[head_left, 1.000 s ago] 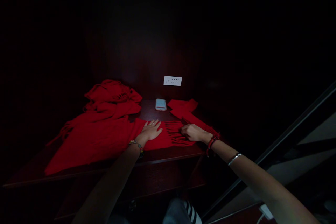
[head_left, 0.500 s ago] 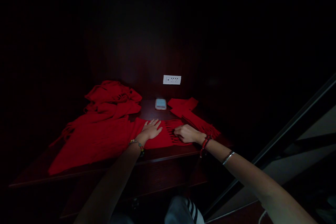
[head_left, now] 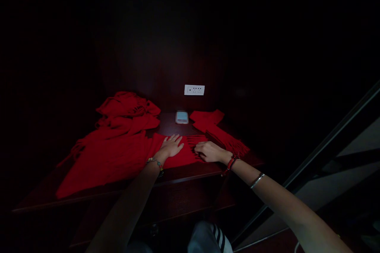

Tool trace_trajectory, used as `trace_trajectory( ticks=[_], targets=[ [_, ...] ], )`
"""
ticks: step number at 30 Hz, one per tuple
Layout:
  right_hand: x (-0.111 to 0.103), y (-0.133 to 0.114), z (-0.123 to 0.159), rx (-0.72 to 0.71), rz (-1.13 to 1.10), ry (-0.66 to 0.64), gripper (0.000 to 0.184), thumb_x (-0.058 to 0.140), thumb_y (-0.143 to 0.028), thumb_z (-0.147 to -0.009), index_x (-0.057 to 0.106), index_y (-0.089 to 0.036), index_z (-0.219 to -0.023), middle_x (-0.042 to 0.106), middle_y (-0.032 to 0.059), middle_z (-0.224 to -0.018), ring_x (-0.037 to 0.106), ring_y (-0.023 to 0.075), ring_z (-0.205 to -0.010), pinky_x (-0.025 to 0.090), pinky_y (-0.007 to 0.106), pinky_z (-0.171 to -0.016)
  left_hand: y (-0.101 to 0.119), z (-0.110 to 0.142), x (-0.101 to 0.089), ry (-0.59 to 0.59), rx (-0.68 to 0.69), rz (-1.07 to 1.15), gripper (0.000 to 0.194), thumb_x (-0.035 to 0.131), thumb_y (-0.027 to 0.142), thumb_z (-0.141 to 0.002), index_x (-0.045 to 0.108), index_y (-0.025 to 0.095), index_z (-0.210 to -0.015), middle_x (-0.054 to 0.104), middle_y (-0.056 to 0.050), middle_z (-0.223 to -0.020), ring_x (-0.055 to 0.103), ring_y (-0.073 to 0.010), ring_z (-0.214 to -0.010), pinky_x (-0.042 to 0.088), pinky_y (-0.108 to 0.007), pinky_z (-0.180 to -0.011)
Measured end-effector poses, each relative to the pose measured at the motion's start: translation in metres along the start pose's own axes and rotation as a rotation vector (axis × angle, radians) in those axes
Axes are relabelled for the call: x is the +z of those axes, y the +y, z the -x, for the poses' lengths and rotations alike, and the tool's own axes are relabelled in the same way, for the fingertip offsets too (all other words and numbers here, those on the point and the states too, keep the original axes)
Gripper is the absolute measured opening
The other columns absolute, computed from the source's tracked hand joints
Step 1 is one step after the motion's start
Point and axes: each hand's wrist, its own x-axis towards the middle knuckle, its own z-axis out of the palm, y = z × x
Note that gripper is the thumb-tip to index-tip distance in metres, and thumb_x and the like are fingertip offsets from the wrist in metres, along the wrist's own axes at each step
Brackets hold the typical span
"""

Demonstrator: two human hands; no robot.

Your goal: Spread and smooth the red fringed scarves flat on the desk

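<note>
A red fringed scarf (head_left: 109, 162) lies spread across the dark wooden desk, its tassels toward the right. My left hand (head_left: 172, 146) presses flat on the scarf near that fringed end, fingers spread. Over the tassels, my right hand (head_left: 209, 151) is closed with its fingers curled down into the fringe. Its fingertips are partly hidden, and the strands under it are covered by the hand. Just behind my right hand rests another red scarf (head_left: 208, 118), folded, with its fringe pointing right and toward me.
A heap of red scarves (head_left: 127, 104) is piled at the back left of the desk (head_left: 170, 123). A small pale item (head_left: 181, 117), blurred, sits at the back below a white wall socket (head_left: 194, 90). The desk's front edge runs just before my wrists.
My right hand has shifted very slightly on the fringe, and its wrist bracelet hangs differently. My left hand stays flat in the same place.
</note>
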Motion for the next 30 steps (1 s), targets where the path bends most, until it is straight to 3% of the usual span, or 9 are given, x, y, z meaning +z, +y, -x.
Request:
trace_trajectory(
  ticks=[6, 9, 11, 14, 19, 23, 27, 30],
  targets=[
    [-0.010, 0.041, 0.046, 0.149, 0.064, -0.118, 0.016, 0.040, -0.011, -0.071, 0.055, -0.017, -0.071, 0.058, 0.0050, -0.076, 0.052, 0.0152, -0.070, 0.035, 0.024, -0.066, 0.001, 0.000, -0.001, 0.001, 0.000, 0.010, 0.057, 0.015, 0.048, -0.084, 0.021, 0.020, -0.133, 0.018, -0.003, -0.140, 0.014, -0.0202, -0.127, 0.013, -0.042, -0.101],
    [-0.018, 0.028, 0.040, 0.160, 0.021, -0.035, 0.019, 0.039, -0.010, -0.072, 0.056, -0.017, -0.076, 0.058, 0.0051, -0.078, 0.051, 0.0145, -0.071, 0.035, 0.024, -0.068, 0.001, -0.001, -0.001, 0.004, 0.005, 0.020, 0.057, 0.015, 0.048, -0.084, 0.021, 0.021, -0.133, 0.017, -0.002, -0.140, 0.014, -0.0203, -0.127, 0.013, -0.043, -0.101],
    [-0.018, 0.010, 0.024, 0.078, -0.040, 0.035, 0.022, 0.039, -0.008, -0.070, 0.055, -0.017, -0.082, 0.057, 0.0046, -0.082, 0.050, 0.0143, -0.076, 0.035, 0.024, -0.072, 0.001, -0.001, 0.000, 0.008, 0.002, 0.014, 0.056, 0.015, 0.048, -0.084, 0.022, 0.021, -0.133, 0.018, -0.002, -0.140, 0.014, -0.0204, -0.127, 0.013, -0.044, -0.101],
    [-0.011, -0.009, 0.003, -0.053, -0.072, 0.010, 0.021, 0.040, -0.008, -0.069, 0.055, -0.018, -0.080, 0.056, 0.0042, -0.080, 0.050, 0.0143, -0.078, 0.036, 0.024, -0.073, 0.001, -0.001, 0.000, 0.010, -0.001, 0.001, 0.056, 0.015, 0.046, -0.084, 0.022, 0.020, -0.133, 0.018, -0.003, -0.140, 0.014, -0.0202, -0.127, 0.013, -0.043, -0.101],
    [-0.004, 0.011, 0.025, 0.013, 0.009, -0.095, 0.017, 0.039, -0.011, -0.071, 0.055, -0.017, -0.071, 0.057, 0.0048, -0.075, 0.051, 0.0145, -0.072, 0.036, 0.025, -0.070, -0.001, -0.001, 0.001, 0.019, 0.006, 0.013, 0.057, 0.014, 0.048, -0.084, 0.022, 0.021, -0.133, 0.019, -0.002, -0.140, 0.015, -0.0194, -0.127, 0.015, -0.042, -0.101],
    [-0.013, 0.027, 0.049, 0.061, 0.055, -0.136, 0.017, 0.039, -0.012, -0.072, 0.055, -0.017, -0.069, 0.058, 0.0056, -0.074, 0.052, 0.0150, -0.071, 0.036, 0.025, -0.070, -0.001, -0.002, 0.002, 0.023, -0.001, 0.027, 0.057, 0.015, 0.049, -0.083, 0.023, 0.021, -0.132, 0.019, -0.003, -0.140, 0.016, -0.0201, -0.127, 0.015, -0.043, -0.100],
    [-0.022, 0.007, 0.031, 0.059, 0.012, 0.001, 0.019, 0.039, -0.010, -0.072, 0.055, -0.017, -0.078, 0.057, 0.0050, -0.078, 0.051, 0.0151, -0.075, 0.036, 0.025, -0.072, 0.000, -0.002, 0.001, 0.019, -0.008, 0.036, 0.056, 0.015, 0.049, -0.083, 0.023, 0.022, -0.132, 0.019, -0.002, -0.140, 0.015, -0.0203, -0.127, 0.014, -0.043, -0.101],
    [-0.018, -0.010, 0.009, -0.022, -0.034, 0.014, 0.020, 0.040, -0.009, -0.070, 0.055, -0.017, -0.082, 0.057, 0.0049, -0.083, 0.050, 0.0149, -0.078, 0.036, 0.025, -0.073, 0.001, -0.001, 0.000, 0.013, -0.005, 0.025, 0.056, 0.015, 0.048, -0.083, 0.023, 0.021, -0.132, 0.019, -0.003, -0.140, 0.015, -0.0204, -0.127, 0.013, -0.042, -0.101]
  ],
)
